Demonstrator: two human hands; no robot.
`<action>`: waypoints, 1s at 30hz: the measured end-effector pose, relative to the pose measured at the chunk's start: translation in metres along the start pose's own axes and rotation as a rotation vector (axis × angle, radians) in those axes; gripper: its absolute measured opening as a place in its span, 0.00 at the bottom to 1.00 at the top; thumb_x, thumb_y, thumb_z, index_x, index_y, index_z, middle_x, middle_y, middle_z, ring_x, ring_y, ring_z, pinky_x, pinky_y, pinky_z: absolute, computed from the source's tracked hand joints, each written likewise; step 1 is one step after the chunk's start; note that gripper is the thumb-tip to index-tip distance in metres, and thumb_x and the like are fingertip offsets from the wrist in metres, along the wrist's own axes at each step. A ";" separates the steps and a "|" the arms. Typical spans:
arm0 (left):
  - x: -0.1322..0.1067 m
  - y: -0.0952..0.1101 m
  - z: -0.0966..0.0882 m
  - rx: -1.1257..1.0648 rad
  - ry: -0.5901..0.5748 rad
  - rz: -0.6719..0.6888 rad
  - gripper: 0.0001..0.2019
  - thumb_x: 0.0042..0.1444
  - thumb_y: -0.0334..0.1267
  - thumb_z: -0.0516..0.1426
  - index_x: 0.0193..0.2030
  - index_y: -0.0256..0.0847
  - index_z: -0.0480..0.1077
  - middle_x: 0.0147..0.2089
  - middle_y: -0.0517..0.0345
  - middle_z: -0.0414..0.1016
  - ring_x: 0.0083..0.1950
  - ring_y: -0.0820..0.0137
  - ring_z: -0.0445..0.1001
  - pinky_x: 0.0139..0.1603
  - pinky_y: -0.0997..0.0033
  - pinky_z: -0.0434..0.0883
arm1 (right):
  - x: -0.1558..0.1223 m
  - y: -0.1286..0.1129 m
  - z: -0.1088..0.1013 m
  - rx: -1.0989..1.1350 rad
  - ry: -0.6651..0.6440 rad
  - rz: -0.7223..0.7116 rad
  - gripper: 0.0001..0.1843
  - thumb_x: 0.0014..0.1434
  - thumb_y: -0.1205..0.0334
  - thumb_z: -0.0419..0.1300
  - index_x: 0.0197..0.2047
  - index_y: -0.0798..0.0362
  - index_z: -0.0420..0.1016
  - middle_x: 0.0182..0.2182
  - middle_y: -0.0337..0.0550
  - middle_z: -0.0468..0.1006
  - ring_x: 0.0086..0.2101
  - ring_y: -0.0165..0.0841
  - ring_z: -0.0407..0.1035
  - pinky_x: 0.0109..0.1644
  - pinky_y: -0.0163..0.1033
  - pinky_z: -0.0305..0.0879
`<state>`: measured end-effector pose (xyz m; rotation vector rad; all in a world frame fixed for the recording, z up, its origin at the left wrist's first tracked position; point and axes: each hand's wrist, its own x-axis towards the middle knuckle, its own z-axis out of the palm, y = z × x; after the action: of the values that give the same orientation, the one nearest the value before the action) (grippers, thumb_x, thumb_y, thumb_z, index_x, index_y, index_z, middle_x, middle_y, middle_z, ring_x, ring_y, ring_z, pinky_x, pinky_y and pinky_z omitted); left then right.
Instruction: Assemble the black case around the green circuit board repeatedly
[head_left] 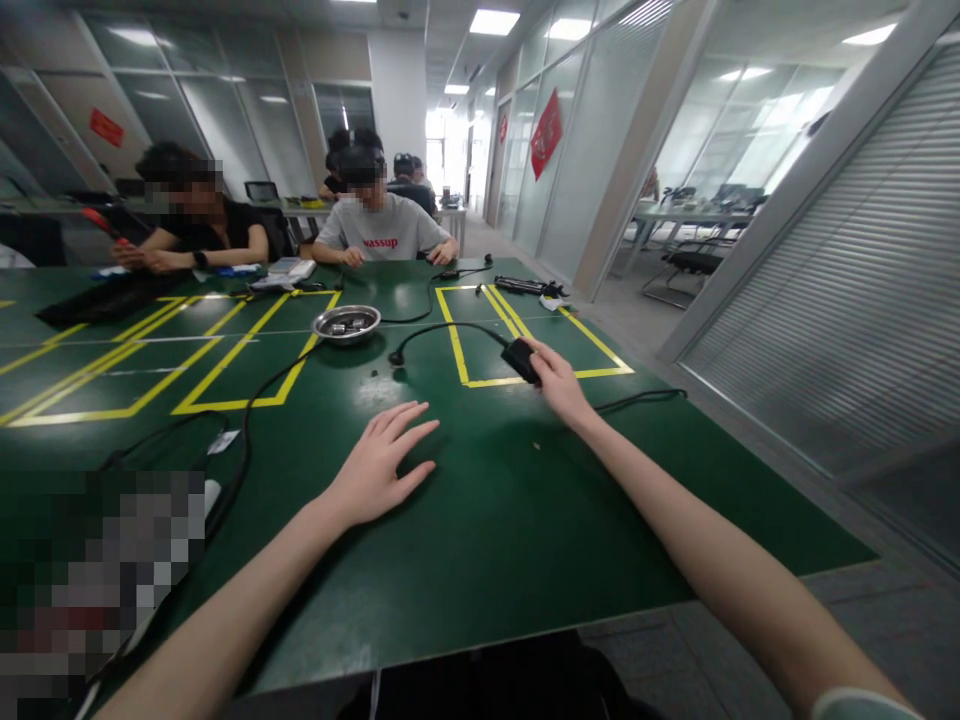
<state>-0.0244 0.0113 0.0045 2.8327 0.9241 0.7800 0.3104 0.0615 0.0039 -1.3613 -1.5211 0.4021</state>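
Note:
A black power adapter [520,360] is gripped in my right hand [556,380], slightly above the green table. One thin cord [457,325] arches leftward from it to a black plug [396,357]. Another cable [645,396] trails across the table to the right of my wrist. My left hand [386,465] has its fingers spread with nothing in it, palm down over the table, nearer to me than the plug. Behind the plug stands a round metal bowl [346,338] with small metallic pieces inside.
Yellow tape outlines [547,378] mark the green table [480,560]. A black folded stand-like item [521,286] lies at the far right. More black cable [251,440] runs along the left, beside a blurred area. Two people [379,225] sit across the table, one holding something red and black.

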 end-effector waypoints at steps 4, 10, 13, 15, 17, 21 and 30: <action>-0.002 -0.001 0.007 -0.067 -0.136 0.004 0.17 0.67 0.40 0.59 0.61 0.44 0.73 0.67 0.46 0.71 0.70 0.54 0.67 0.68 0.45 0.69 | 0.021 0.024 -0.041 -0.133 0.287 0.158 0.33 0.64 0.47 0.51 0.65 0.57 0.69 0.52 0.53 0.79 0.46 0.43 0.74 0.49 0.47 0.73; -0.003 -0.002 0.011 -0.106 -0.141 -0.018 0.14 0.67 0.40 0.58 0.58 0.45 0.76 0.64 0.47 0.75 0.66 0.57 0.71 0.67 0.46 0.69 | 0.012 0.043 -0.062 -0.565 0.217 0.155 0.30 0.57 0.58 0.60 0.63 0.55 0.71 0.56 0.56 0.77 0.55 0.48 0.71 0.60 0.51 0.67; -0.003 -0.003 0.011 -0.110 -0.142 -0.024 0.14 0.67 0.40 0.59 0.58 0.45 0.76 0.64 0.47 0.75 0.66 0.57 0.71 0.67 0.46 0.69 | 0.007 0.047 -0.059 -0.755 0.150 0.357 0.26 0.60 0.56 0.61 0.61 0.51 0.73 0.53 0.55 0.78 0.52 0.50 0.73 0.56 0.52 0.69; -0.003 -0.003 0.010 -0.106 -0.150 -0.032 0.14 0.67 0.40 0.59 0.58 0.44 0.76 0.65 0.47 0.75 0.66 0.57 0.71 0.67 0.46 0.69 | 0.007 0.047 -0.058 -0.841 0.139 0.462 0.26 0.62 0.53 0.60 0.62 0.50 0.72 0.53 0.56 0.77 0.51 0.51 0.74 0.54 0.54 0.70; -0.003 -0.002 0.010 -0.104 -0.156 -0.035 0.14 0.67 0.39 0.58 0.58 0.44 0.76 0.65 0.47 0.74 0.66 0.57 0.71 0.67 0.46 0.69 | 0.008 0.047 -0.060 -0.883 0.152 0.520 0.27 0.65 0.51 0.58 0.63 0.53 0.71 0.53 0.59 0.76 0.51 0.53 0.74 0.52 0.56 0.71; -0.003 -0.001 0.009 -0.110 -0.149 -0.023 0.14 0.67 0.39 0.58 0.58 0.45 0.75 0.65 0.47 0.74 0.66 0.57 0.72 0.67 0.47 0.70 | 0.011 0.052 -0.070 -0.891 0.205 0.603 0.28 0.64 0.48 0.59 0.62 0.56 0.72 0.54 0.62 0.73 0.50 0.53 0.76 0.52 0.55 0.72; -0.004 -0.001 0.009 -0.114 -0.164 -0.036 0.14 0.68 0.40 0.57 0.58 0.45 0.75 0.65 0.48 0.74 0.66 0.57 0.71 0.67 0.47 0.69 | 0.014 0.067 -0.085 -0.695 0.320 0.585 0.25 0.62 0.58 0.59 0.61 0.56 0.77 0.52 0.59 0.80 0.53 0.50 0.75 0.57 0.49 0.69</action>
<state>-0.0232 0.0111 -0.0052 2.7244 0.8742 0.5675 0.4190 0.0637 -0.0056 -2.3045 -0.9981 -0.0200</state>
